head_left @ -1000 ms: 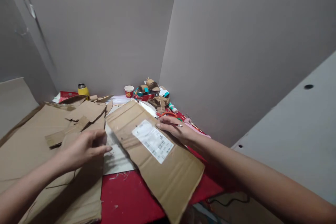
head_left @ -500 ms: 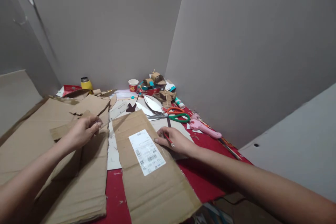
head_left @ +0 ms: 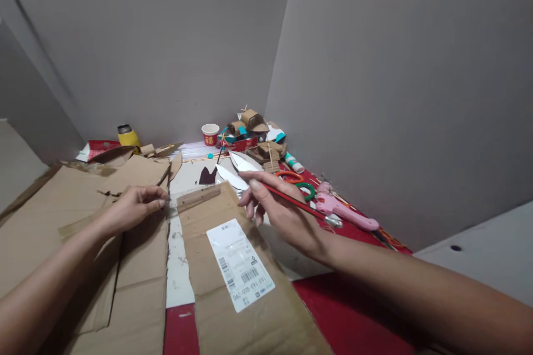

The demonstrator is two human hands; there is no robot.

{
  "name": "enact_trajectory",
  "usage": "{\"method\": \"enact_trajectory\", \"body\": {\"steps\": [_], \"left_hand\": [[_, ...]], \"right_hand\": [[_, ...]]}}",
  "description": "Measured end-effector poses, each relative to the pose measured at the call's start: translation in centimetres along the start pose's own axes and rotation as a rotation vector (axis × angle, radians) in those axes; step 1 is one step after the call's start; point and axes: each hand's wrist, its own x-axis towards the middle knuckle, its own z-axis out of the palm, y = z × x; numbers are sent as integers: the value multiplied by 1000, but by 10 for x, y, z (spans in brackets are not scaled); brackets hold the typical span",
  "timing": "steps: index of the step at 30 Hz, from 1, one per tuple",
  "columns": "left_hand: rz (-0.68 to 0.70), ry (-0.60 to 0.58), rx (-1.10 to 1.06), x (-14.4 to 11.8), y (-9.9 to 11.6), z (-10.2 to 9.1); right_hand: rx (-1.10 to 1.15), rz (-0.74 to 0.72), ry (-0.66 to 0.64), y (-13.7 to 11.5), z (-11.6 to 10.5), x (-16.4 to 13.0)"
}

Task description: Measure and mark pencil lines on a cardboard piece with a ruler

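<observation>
— Since half a second ago, what has moved?

— Mostly the right hand (head_left: 287, 216). It lay low on the labelled cardboard sheet (head_left: 245, 288), and now it is lifted above that sheet's far right corner, fingers (head_left: 253, 199) loosely curled. The sheet itself has come nearer and a little to the right.

— Is that hand's grip clenched on anything?

— Yes, it grasps a red pencil (head_left: 300, 205), which runs from the fingertips back to the right, with a metal end near the pink glue gun (head_left: 345, 212).

— And the left hand (head_left: 133, 208)?

— It has stayed close to where it was, on the left, fingers pinched on the edge of a brown cardboard piece (head_left: 137, 244) that lies on the big stack of cardboard (head_left: 50, 216).

— Where is the labelled sheet now?

— Flat on the red bench (head_left: 358, 321), near the middle, its white shipping label (head_left: 240, 264) facing up. A strip of tape (head_left: 199, 197) crosses its far end, between the two hands. White paper (head_left: 179, 266) shows in the gap between it and the left stack.

— What lies farther back?

— Scissors with orange and green handles (head_left: 302, 183) just beyond the right hand, a white leaf-shaped cutout (head_left: 241, 162), a small red paper cup (head_left: 210, 134), a yellow flask (head_left: 127, 136) at far left, and a heap of small cardboard models (head_left: 254, 133) in the far corner against the grey walls (head_left: 375, 66).
</observation>
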Motion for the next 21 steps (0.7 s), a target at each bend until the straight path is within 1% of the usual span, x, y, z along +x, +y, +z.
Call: {"method": "enact_trajectory", "body": {"steps": [3,6,8,9,10,12,14,16,18,21], "left_hand": [[5,-34,-29,12,-8,-1],[13,-61,-31,23,-12,-1],[14,-69,-11,29,-11,-2],[13,-70,4,31,-9,-2],[12,-71,22,33,-7,-2],[10,-67,64,36,-4,-2],[11,-61,106,39,0,-2],[12,-54,151,41,2,-2],[14,-48,200,43,4,-1],[22,-51,260,47,5,0]], "right_hand": [[68,15,13,11,9,20],[216,157,90,38,21,32],[311,276,124,54,29,33],[320,310,132,59,31,31],[295,324,129,62,31,28],[147,268,123,60,27,23],[-22,207,160,53,18,19],[-113,203,193,50,9,17],[-144,224,201,52,5,15],[-97,278,184,62,6,13]]}}
